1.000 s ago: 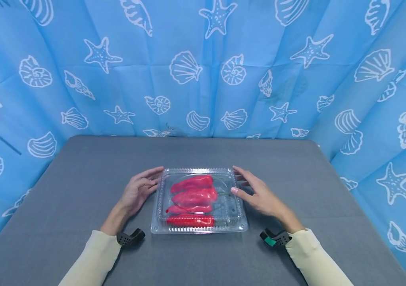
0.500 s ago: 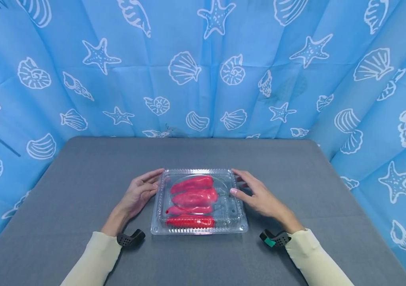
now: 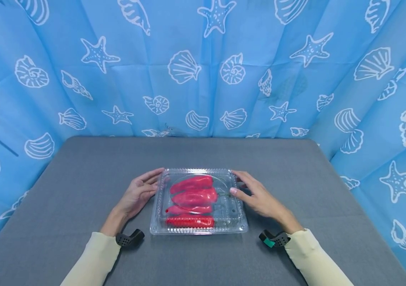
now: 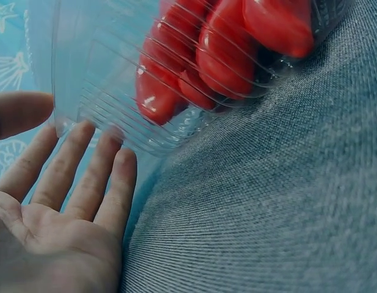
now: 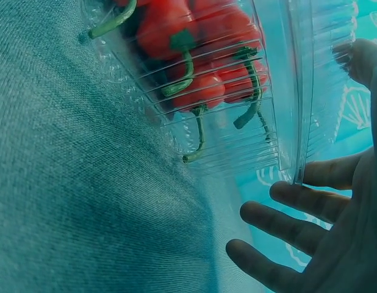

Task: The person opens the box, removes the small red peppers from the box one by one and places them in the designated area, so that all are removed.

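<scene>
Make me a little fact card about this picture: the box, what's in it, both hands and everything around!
Box: clear plastic, looks closed
Inside: red peppers with green stems
Left hand: fingertips at the box's left edge
Right hand: fingers at its right edge
Table: grey, under the box
Behind: blue curtain, white sea shapes

My left forearm (image 3: 90, 258) and right forearm (image 3: 317, 258) slant forward and inward. My left hand (image 3: 139, 192) has its palm facing inward, fingers (image 4: 59, 168) extended, thumb set apart; my right hand (image 3: 260, 197) faces it, fingers stretched and spread, thumb also apart.
</scene>
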A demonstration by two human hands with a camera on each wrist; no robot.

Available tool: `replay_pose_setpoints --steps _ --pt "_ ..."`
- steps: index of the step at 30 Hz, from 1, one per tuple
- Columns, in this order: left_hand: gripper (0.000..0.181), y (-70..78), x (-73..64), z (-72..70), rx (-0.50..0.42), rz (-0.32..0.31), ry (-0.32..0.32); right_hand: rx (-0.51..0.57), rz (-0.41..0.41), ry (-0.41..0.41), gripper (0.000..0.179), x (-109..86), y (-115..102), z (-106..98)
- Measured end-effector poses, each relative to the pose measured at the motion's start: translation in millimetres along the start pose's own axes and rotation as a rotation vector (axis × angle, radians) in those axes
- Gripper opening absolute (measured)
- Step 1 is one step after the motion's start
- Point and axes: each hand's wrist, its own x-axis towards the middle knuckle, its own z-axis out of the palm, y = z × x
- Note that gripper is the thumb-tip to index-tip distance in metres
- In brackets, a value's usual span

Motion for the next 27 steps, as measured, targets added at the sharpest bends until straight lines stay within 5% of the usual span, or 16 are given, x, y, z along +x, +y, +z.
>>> replay_pose_setpoints --steps 13,27 --pt "0.07 -1.2 -0.3 2.7 0.083 0.024 -0.04 -0.008 -0.021 0.005 0.061 1.3 -1.5 4.9" --pt "0.065 -4.7 0.5 3.1 0.095 0.031 0.016 -0.111 -0.008 0.159 0.061 0.0 -19.4 8.8"
